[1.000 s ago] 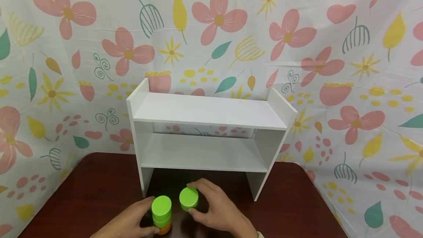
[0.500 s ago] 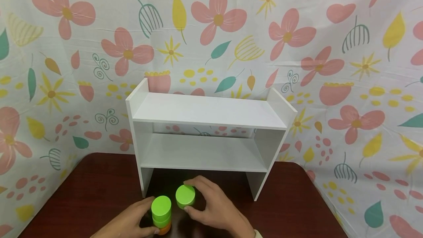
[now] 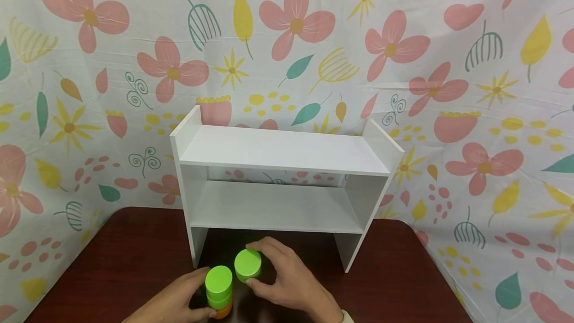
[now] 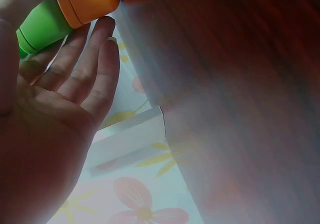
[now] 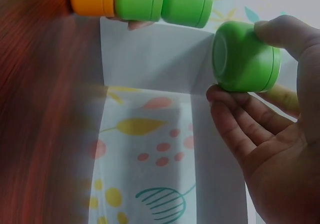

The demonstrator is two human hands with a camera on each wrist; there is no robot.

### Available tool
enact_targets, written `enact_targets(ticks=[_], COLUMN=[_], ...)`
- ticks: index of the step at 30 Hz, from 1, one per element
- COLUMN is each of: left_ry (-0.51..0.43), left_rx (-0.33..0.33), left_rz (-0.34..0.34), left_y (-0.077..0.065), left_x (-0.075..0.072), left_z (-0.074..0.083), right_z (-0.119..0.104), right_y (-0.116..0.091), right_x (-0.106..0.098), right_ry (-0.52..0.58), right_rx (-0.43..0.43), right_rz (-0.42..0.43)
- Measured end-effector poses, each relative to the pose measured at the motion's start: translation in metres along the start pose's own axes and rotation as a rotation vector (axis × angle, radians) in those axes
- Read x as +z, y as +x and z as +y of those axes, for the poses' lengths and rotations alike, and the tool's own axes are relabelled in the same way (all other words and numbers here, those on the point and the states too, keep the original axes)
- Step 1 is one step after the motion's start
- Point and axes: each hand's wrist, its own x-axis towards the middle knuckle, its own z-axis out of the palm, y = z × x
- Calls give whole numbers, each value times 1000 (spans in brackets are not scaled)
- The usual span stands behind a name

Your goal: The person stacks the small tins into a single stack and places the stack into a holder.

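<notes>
Near the table's front, a stack of small round jars has an orange jar (image 3: 224, 311) at the bottom, a green jar (image 3: 219, 301) in the middle and another green jar (image 3: 218, 280) on top. My left hand (image 3: 175, 299) holds the lower part of this stack between thumb and fingers. To its right, my right hand (image 3: 293, 283) grips a third green jar (image 3: 247, 264) by its sides. In the right wrist view that held jar (image 5: 245, 57) is apart from the stack, its base about level with the top of the upper green jar (image 5: 187, 3).
A white two-tier shelf (image 3: 278, 208) stands on the dark red-brown table (image 3: 130, 248) just beyond the hands. Its tall side panels rise left and right. Behind it hangs a floral-patterned cloth (image 3: 296, 74).
My right hand has moved a little to the left and slightly away from me with the green jar, closer to the stack. My left hand and the stack have stayed in place.
</notes>
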Motion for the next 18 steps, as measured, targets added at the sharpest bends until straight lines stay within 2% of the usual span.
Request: enact_targets(ticks=[5,12,18], left_ry=[0,-13,-16], left_rx=[-5,3,-4], left_rz=[0,-2,-8], left_y=[0,0,0], left_x=[0,0,-1], left_z=[1,2,1], right_z=[-1,-3,-8], right_y=[1,5,9], right_x=[1,4,7], right_ry=[3,-25,19], right_rx=[-12,-78,-38], right_rz=[2,5,-16])
